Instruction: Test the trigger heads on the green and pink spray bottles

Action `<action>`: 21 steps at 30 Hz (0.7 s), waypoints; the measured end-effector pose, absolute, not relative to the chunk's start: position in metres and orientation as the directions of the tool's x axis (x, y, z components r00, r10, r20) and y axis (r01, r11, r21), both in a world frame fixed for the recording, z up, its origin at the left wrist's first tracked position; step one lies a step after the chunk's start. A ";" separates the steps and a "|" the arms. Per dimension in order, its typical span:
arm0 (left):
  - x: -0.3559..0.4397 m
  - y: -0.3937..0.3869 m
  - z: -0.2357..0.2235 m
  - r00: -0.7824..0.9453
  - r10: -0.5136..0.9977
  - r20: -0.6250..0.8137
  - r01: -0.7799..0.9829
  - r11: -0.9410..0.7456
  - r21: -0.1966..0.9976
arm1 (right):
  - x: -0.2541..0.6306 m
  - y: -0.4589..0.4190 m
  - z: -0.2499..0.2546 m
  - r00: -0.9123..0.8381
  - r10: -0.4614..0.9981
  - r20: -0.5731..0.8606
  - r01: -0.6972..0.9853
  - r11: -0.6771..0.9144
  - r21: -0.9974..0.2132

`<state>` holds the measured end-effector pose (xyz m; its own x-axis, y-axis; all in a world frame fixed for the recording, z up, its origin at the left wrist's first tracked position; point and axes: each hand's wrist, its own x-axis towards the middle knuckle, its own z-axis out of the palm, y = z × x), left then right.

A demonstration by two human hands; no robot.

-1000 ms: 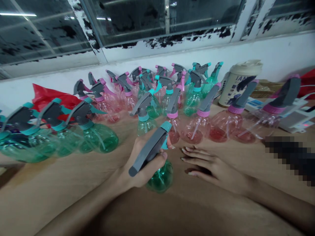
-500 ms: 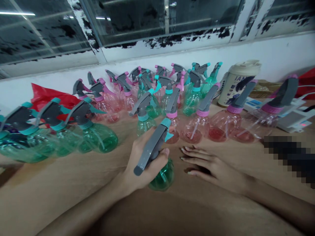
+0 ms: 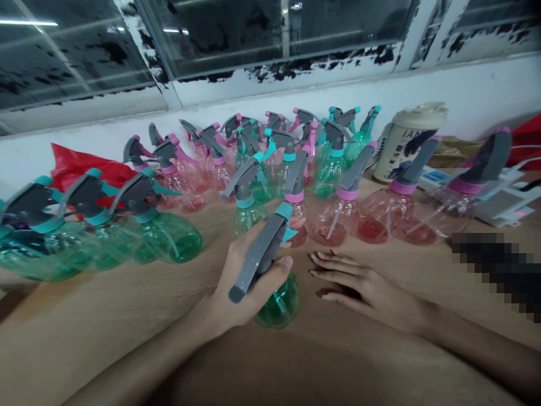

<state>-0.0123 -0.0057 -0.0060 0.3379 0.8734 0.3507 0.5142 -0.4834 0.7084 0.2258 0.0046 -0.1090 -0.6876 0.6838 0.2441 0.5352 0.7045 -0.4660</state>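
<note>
My left hand (image 3: 236, 276) is wrapped round the neck of a green spray bottle (image 3: 279, 307) with a grey and turquoise trigger head. The bottle stands in front of me, and its upper body is hidden by my fingers. My right hand (image 3: 359, 282) lies on the table to the right of it, palm down, fingers stretched out and holding nothing. Just beyond my hands stand a green spray bottle (image 3: 249, 214) and several pink ones, the nearest to my right hand being a pink spray bottle (image 3: 336, 220) with a grey head.
On the left, green spray bottles (image 3: 173, 237) stand in a row before a red plastic bag (image 3: 80, 166). More pink and green bottles crowd the wall. A coffee cup (image 3: 408, 146) and a white device (image 3: 502, 197) stand at the right. The tabletop (image 3: 139, 316) is brown.
Almost nothing differs. My left hand stays round the bottle, its fingertips shifting slightly by the trigger; my right hand keeps its place.
</note>
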 end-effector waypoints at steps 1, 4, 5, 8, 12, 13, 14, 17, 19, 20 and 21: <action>-0.012 -0.006 -0.005 0.339 0.876 0.344 0.496 -0.477 0.726 | 0.226 0.005 -0.109 -0.687 0.686 0.238 0.544 0.704 -0.457; -0.012 -0.005 -0.002 0.371 0.872 0.319 0.464 -0.472 0.750 | 0.226 0.005 -0.110 -0.697 0.682 0.221 0.557 0.709 -0.433; -0.013 -0.005 0.000 0.383 0.865 0.323 0.453 -0.481 0.751 | 0.227 0.005 -0.110 -0.702 0.676 0.222 0.553 0.715 -0.428; -0.014 -0.005 0.002 0.404 0.853 0.330 0.406 -0.491 0.771 | 0.227 0.006 -0.110 -0.706 0.669 0.233 0.545 0.723 -0.424; -0.016 -0.004 0.001 0.389 0.872 0.297 0.432 -0.458 0.777 | 0.227 0.005 -0.109 -0.700 0.685 0.200 0.570 0.705 -0.422; -0.016 -0.004 0.000 0.380 0.872 0.308 0.441 -0.464 0.768 | 0.227 0.005 -0.109 -0.701 0.687 0.191 0.573 0.702 -0.422; -0.016 -0.003 0.000 0.374 0.867 0.330 0.442 -0.479 0.758 | 0.227 0.005 -0.109 -0.701 0.688 0.188 0.575 0.700 -0.423; -0.015 -0.002 0.001 0.379 0.843 0.381 0.434 -0.525 0.732 | 0.227 0.005 -0.110 -0.702 0.684 0.198 0.565 0.704 -0.430; -0.014 -0.003 0.002 0.387 0.834 0.392 0.426 -0.539 0.727 | 0.227 0.005 -0.111 -0.702 0.680 0.212 0.557 0.709 -0.432; -0.014 -0.003 0.003 0.389 0.833 0.392 0.426 -0.541 0.725 | 0.227 0.005 -0.112 -0.700 0.680 0.217 0.555 0.710 -0.433; -0.013 -0.004 0.003 0.389 0.834 0.390 0.431 -0.540 0.723 | 0.227 0.006 -0.112 -0.699 0.681 0.221 0.555 0.710 -0.433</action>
<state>-0.0132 -0.0038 0.0032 0.3894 0.8343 0.3902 0.4315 -0.5395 0.7230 0.2266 0.0055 -0.1117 -0.6987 0.6805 0.2206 0.5548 0.7101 -0.4335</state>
